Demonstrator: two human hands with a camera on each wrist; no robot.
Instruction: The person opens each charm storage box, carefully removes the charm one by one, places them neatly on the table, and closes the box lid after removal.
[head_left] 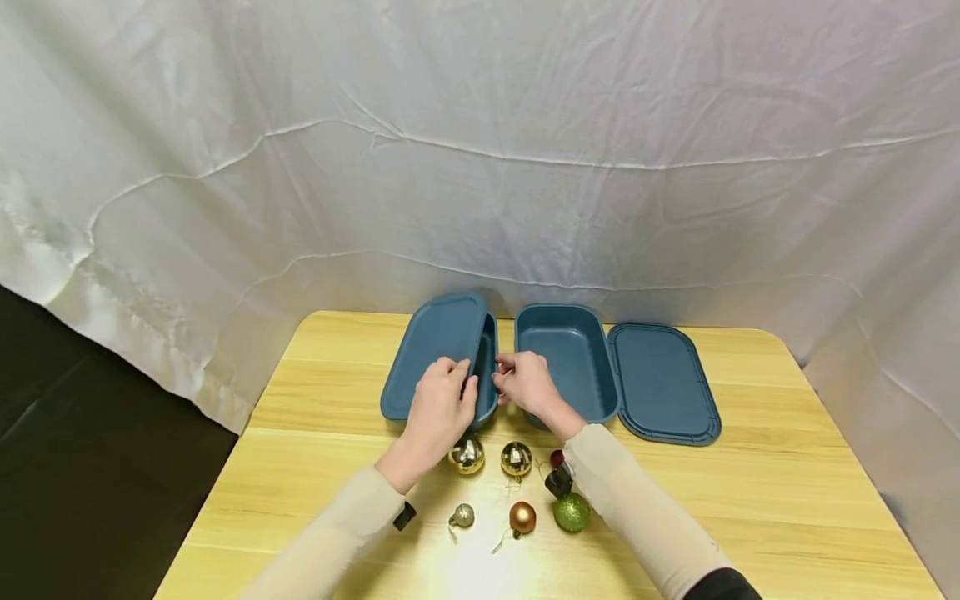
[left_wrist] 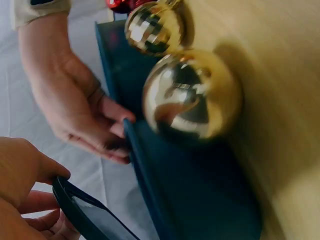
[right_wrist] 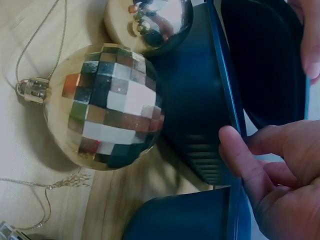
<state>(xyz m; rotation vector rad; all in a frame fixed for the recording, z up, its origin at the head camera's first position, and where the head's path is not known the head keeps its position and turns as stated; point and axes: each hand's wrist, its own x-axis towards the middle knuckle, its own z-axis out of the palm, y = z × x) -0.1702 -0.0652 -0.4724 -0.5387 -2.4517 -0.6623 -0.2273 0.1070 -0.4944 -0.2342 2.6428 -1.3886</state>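
Note:
My left hand (head_left: 437,406) pinches the right edge of a blue lid (head_left: 433,354), which lies tilted over the left blue container (head_left: 488,337). Part of that container's inside shows at the right of the lid. With thumb and fingers, my right hand (head_left: 527,385) grips the container's right rim, as the right wrist view shows closely. Just in front of the container are a smooth gold ball ornament (left_wrist: 192,97) and a faceted gold ball ornament (right_wrist: 107,107). In the left wrist view the lid's edge (left_wrist: 87,210) sits between left thumb and fingers.
A second blue container (head_left: 567,354) stands uncovered on the right, its lid (head_left: 663,383) lying beside it. Nearer the front are a glittery small ball (head_left: 464,516), a copper ball (head_left: 522,517), a green ball (head_left: 572,512) and a red one (head_left: 557,458). A pale curtain (head_left: 525,208) hangs behind the table.

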